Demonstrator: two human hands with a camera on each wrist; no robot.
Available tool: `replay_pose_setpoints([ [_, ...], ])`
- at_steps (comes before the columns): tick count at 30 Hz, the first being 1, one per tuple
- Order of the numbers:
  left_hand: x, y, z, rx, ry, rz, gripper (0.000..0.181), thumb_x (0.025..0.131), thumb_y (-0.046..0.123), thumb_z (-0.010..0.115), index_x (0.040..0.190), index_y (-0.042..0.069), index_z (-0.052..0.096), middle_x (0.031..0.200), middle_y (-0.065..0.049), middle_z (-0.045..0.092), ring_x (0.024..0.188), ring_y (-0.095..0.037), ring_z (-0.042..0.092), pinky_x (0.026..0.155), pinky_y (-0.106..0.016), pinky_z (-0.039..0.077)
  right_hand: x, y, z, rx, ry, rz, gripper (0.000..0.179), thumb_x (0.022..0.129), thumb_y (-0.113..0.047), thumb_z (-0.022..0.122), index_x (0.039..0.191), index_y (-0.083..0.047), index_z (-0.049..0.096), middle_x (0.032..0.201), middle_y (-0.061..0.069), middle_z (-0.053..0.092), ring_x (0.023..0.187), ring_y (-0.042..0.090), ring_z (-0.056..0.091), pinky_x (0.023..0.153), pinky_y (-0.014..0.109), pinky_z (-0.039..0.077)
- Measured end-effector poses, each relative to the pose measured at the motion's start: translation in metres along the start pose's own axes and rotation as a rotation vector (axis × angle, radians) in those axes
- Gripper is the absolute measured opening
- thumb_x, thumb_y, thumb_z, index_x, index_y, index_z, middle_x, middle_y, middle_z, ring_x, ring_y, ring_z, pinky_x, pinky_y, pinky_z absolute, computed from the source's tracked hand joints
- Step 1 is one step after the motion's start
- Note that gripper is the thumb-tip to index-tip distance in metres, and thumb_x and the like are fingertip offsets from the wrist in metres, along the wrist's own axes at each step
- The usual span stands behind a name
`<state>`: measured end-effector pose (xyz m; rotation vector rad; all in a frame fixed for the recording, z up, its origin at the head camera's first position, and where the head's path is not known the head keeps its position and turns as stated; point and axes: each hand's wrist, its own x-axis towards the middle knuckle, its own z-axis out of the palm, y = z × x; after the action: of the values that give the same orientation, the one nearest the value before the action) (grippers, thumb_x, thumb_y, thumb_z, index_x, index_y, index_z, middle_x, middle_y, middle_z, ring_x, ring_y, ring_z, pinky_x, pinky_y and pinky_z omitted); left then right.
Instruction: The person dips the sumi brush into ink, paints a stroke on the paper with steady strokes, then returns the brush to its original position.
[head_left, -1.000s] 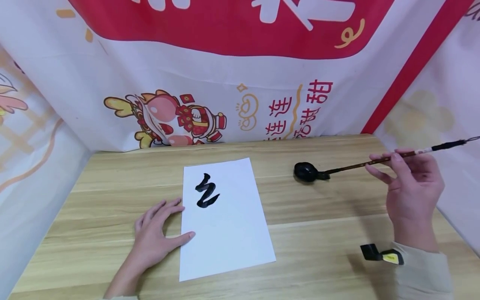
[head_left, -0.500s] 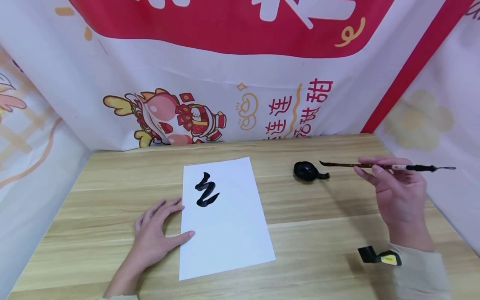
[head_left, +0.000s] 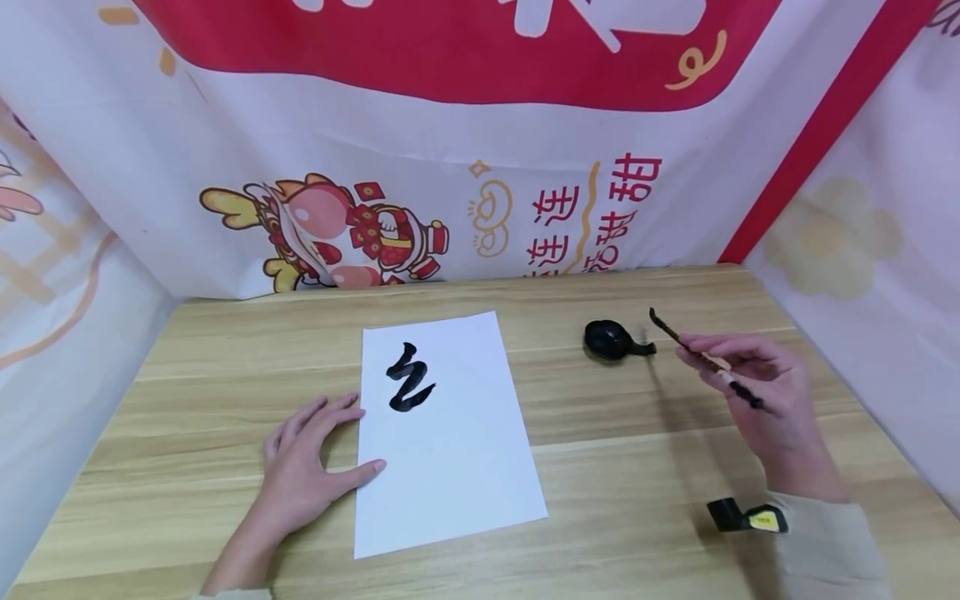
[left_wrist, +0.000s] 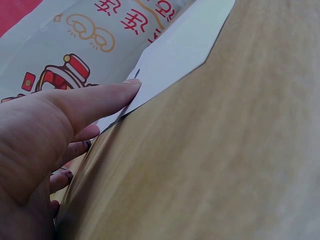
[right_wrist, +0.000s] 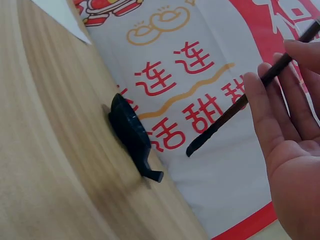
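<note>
My right hand pinches a calligraphy brush between thumb and fingers, raised over the right side of the table. The brush's dark inky tip points toward the back left, and in the right wrist view the brush slants in front of the printed cloth. Left of it sits a small black ink dish with a short handle. A white sheet of paper bears a black brushed character near its upper left. My left hand rests at the paper's left edge, thumb and fingertips spread on it.
The wooden table carries the paper and dish. Behind it hangs a white and red printed cloth, with more cloth at both sides. A black and yellow piece sits at my right sleeve cuff.
My right hand has lifted the brush off the ink dish and moved left and toward me. The brush has turned, its tip now pointing up and back. My left hand stays put.
</note>
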<state>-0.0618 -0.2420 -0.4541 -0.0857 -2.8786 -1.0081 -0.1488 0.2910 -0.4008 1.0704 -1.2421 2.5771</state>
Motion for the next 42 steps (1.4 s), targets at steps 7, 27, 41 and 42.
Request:
replay_pose_setpoints([
  [7, 0.000, 0.001, 0.000, -0.003, -0.008, -0.011, 0.075, 0.080, 0.053, 0.093, 0.143, 0.024, 0.064, 0.167, -0.005, 0.050, 0.157, -0.046, 0.029, 0.119, -0.077, 0.010, -0.008, 0.013, -0.008, -0.064, -0.058, 0.054, 0.047, 0.090, 0.031, 0.023, 0.115, 0.028, 0.063, 0.129, 0.040, 0.069, 0.125, 0.047, 0.071, 0.112, 0.051, 0.057],
  [27, 0.000, 0.001, 0.000, 0.000, -0.007, -0.019, 0.076, 0.080, 0.053, 0.093, 0.144, 0.023, 0.064, 0.167, -0.006, 0.051, 0.158, -0.044, 0.029, 0.120, -0.076, 0.010, -0.030, 0.019, -0.002, -0.598, 0.050, 0.407, 0.028, 0.079, 0.027, 0.074, 0.101, 0.009, 0.074, 0.115, 0.012, 0.081, 0.109, 0.019, 0.078, 0.090, 0.028, 0.064],
  [41, 0.000, 0.002, -0.001, 0.004, -0.003, -0.016, 0.075, 0.080, 0.051, 0.093, 0.143, 0.022, 0.065, 0.167, -0.006, 0.051, 0.158, -0.044, 0.029, 0.120, -0.075, 0.011, -0.034, 0.026, -0.004, -0.744, 0.014, 0.638, 0.025, 0.089, 0.006, 0.081, 0.111, 0.008, 0.072, 0.121, 0.013, 0.079, 0.109, 0.018, 0.077, 0.093, 0.026, 0.062],
  [42, 0.000, 0.002, -0.001, 0.003, -0.002, -0.016, 0.075, 0.080, 0.051, 0.094, 0.143, 0.022, 0.065, 0.167, -0.006, 0.051, 0.158, -0.044, 0.029, 0.120, -0.075, 0.011, -0.034, 0.025, -0.005, -0.752, 0.004, 0.650, 0.022, 0.092, 0.004, 0.079, 0.113, 0.007, 0.072, 0.121, 0.011, 0.080, 0.109, 0.017, 0.076, 0.093, 0.026, 0.062],
])
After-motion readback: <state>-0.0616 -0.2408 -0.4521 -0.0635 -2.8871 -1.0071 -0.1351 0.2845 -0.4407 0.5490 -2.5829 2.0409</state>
